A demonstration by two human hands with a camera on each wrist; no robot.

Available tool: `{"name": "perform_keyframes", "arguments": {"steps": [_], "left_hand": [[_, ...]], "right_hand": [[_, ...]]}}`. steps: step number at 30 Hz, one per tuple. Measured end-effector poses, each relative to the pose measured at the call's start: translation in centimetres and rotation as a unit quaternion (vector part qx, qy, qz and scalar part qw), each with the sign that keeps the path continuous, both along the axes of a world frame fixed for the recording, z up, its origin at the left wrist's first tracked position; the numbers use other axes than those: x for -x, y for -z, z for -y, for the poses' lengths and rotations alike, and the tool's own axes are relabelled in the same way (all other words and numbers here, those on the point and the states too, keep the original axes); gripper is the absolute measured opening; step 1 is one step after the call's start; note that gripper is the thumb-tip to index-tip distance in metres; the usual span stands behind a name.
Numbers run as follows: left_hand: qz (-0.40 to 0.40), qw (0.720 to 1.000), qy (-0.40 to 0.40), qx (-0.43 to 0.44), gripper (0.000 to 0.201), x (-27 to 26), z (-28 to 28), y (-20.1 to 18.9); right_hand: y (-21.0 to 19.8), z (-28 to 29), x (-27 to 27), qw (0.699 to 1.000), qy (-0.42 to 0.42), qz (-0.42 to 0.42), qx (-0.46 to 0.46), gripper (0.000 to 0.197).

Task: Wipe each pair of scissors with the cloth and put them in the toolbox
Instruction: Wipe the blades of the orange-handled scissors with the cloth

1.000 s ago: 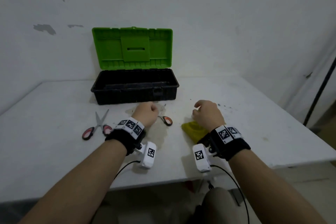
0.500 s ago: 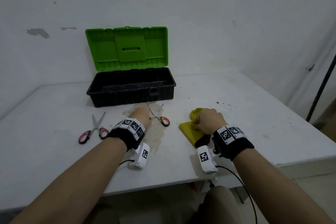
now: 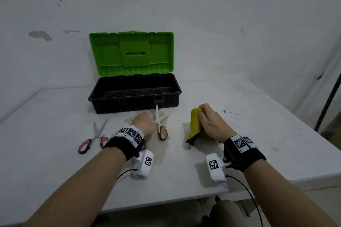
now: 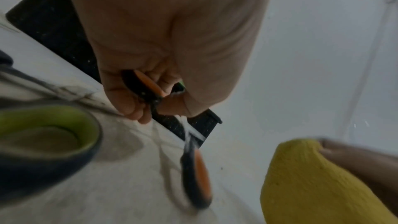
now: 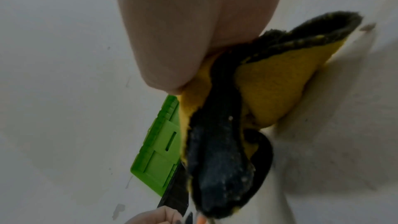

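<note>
Mid-frame in the head view, the left hand (image 3: 145, 123) pinches the orange scissors (image 3: 160, 127) by one handle while the right hand (image 3: 212, 123) bunches the cloth (image 3: 194, 125) (toolbox (image 3: 134, 104) open behind); wiping comes next, I'd judge.

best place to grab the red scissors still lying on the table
Take the red scissors by the red handle loops, coming from above on the near side. They lie flat, blades open in a V pointing toward the toolbox, so the loops face the left hand.

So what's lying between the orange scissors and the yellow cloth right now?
Nothing: only bare, stained table separates the orange scissors from the yellow cloth, as the head view shows.
</note>
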State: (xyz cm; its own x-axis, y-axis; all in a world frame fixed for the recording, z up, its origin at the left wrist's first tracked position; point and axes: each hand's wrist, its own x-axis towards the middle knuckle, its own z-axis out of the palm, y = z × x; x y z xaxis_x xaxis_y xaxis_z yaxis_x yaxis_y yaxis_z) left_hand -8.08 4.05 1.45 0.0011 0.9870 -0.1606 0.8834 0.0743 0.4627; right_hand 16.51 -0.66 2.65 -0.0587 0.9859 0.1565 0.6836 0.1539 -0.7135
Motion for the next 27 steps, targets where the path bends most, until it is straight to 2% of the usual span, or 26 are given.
{"name": "perform_keyframes", "arguments": {"steps": [3, 5, 8, 11, 15, 17, 20, 22, 27], "left_hand": [[0.056, 0.998, 0.028, 0.011, 0.013, 0.7, 0.6, -0.8], [0.127, 0.991, 0.027, 0.02, 0.008, 1.2, 0.8, -0.6], [0.276, 0.961, -0.001, 0.029, 0.012, 1.4, 1.1, -0.3], [0.372, 0.928, -0.005, 0.034, 0.011, 1.0, 1.6, -0.5], [0.379, 0.925, 0.027, 0.003, 0.012, 0.4, 1.8, -0.3], [0.381, 0.923, 0.052, -0.001, 0.011, 0.2, 1.8, -0.3], [0.402, 0.913, 0.073, 0.024, 0.007, 0.0, 1.9, -0.3], [0.405, 0.911, 0.07, 0.03, 0.011, -0.1, 2.0, -0.2], [0.416, 0.907, 0.056, 0.024, 0.021, -0.5, 2.1, -0.1]], "right_hand": [[-0.1, -0.1, -0.1, 0.996, -0.024, -0.075, 0.032, 0.026], [-0.1, -0.4, -0.3, 0.995, -0.053, -0.081, 0.035, 0.025], [0.1, -0.8, -0.3, 0.99, -0.084, -0.109, 0.03, 0.014], [0.0, -0.8, 0.1, 0.983, -0.097, -0.151, 0.036, 0.014], [-0.1, -0.8, 0.6, 0.985, -0.075, -0.153, 0.013, 0.013], [-0.5, -0.6, 0.9, 0.984, -0.051, -0.17, 0.03, 0.014], [-0.9, -0.3, 0.9, 0.957, -0.056, -0.266, 0.103, 0.026], [-0.8, -0.1, 0.7, 0.945, -0.078, -0.294, 0.122, 0.039], [-0.8, 0.6, 0.7, 0.951, -0.122, -0.254, 0.13, 0.044]]}}
